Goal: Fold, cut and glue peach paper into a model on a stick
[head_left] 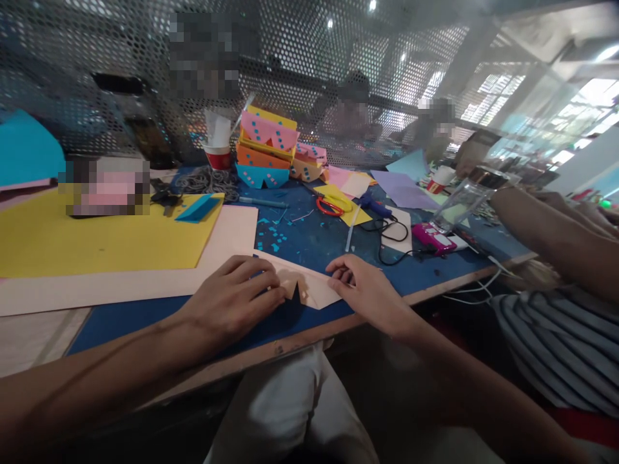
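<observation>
A pale peach paper cutout (316, 290) with a V-shaped notch in its lower edge lies near the front of the blue table, creased along its length. My left hand (242, 290) covers its left end, fingers together and bent over the paper, with the thumb hidden. At the other end, my right hand (367, 287) has curled fingers, thumb and forefinger meeting the paper's edge. Just behind lie small blue paper scraps (273, 241). A large peach sheet (236, 232) reaches close to my left hand, partly under a yellow sheet (159, 241).
Stacked notched paper pieces (268, 145) stand at the back by a red-and-white cup (217, 154) and grey cord (207, 183). Scissors (333, 205), a blue glue gun (374, 205) and a glass jar (461, 203) are right. Another person's arm (546, 238) reaches in there.
</observation>
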Motion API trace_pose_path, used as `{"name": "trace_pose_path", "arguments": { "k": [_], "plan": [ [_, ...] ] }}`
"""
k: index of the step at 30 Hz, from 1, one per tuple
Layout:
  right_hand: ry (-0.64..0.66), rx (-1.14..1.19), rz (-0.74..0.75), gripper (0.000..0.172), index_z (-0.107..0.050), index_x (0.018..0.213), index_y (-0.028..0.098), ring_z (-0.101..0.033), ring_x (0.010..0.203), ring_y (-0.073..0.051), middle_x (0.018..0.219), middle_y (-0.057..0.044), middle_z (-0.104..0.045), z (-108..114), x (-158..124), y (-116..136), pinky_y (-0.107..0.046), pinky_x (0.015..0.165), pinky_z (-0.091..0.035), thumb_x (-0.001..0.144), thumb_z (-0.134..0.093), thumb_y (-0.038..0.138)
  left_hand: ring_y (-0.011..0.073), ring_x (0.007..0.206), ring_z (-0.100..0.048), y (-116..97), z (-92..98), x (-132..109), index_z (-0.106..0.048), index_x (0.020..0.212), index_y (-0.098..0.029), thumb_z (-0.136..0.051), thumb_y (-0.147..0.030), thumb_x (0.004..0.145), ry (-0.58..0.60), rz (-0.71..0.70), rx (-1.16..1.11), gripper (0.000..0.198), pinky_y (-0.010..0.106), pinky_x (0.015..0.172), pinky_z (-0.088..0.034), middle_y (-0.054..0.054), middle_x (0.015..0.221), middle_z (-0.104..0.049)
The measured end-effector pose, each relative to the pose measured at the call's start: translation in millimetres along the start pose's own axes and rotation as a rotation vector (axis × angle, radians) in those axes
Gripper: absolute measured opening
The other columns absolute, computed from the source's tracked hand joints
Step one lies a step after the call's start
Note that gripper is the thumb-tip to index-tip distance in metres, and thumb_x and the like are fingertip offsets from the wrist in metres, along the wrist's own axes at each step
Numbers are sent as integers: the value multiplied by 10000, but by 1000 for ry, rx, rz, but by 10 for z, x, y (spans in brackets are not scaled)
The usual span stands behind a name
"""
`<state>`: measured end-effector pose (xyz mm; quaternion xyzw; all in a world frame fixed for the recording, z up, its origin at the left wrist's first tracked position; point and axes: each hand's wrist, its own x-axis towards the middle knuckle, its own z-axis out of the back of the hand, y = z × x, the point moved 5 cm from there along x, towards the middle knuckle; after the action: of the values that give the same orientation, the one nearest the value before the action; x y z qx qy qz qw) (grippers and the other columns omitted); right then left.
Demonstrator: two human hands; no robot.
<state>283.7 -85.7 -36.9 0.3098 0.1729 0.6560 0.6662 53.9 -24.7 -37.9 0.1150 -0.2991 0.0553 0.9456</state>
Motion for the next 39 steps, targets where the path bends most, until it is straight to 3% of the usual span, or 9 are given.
{"name": "trace_pose_path", "arguments": {
  "k": [9,13,17,22,32,39],
  "plan": [
    [32,-134,44,129,-692,1046,212,-707,910,-177,1014,-29,-736,3,-46,2,-315,788,-536,963,-690,113,238,1130,-657,-2,-50,-9,-695,1093,-246,-539,-102,1064,92,21,-30,214,397,971,-458,19,1041,-795],
    [34,-253,229,95,-687,1072,224,-683,1041,-230,1113,-61,-716,78,-109,78,-384,895,-544,1000,-665,166,246,1107,-651,-11,-37,-2,-686,1097,-228,-519,-110,1073,67,-2,-40,206,401,961,-458,34,1034,-782],
    [19,-241,427,134,-659,1175,220,-657,1099,-238,1153,-81,-710,158,-173,320,-407,957,-533,1080,-565,204,255,1072,-641,-15,-45,19,-693,1097,-192,-501,-129,1086,47,-22,-39,202,412,952,-463,56,1006,-765],
    [86,-235,513,177,-672,1168,185,-661,1086,-234,1152,-92,-726,48,-111,567,-406,971,-521,1119,-504,214,251,1007,-642,-32,-80,22,-702,1043,-180,-511,-151,1089,44,-41,6,199,417,938,-466,56,942,-751],
    [263,-330,511,181,-697,1193,167,-668,1132,-234,1191,-94,-724,5,217,512,-373,988,-491,1111,-545,221,241,934,-638,-43,16,112,-700,947,-162,-468,-165,1117,26,-31,1,287,393,809,-450,50,905,-769],
    [289,-311,260,150,-702,1168,178,-678,986,-201,1116,-68,-735,-155,480,332,-322,846,-457,1046,-617,197,247,951,-630,-40,18,102,-693,927,-167,-478,-176,1118,21,-31,6,287,392,826,-437,39,898,-766]
  ]
}}
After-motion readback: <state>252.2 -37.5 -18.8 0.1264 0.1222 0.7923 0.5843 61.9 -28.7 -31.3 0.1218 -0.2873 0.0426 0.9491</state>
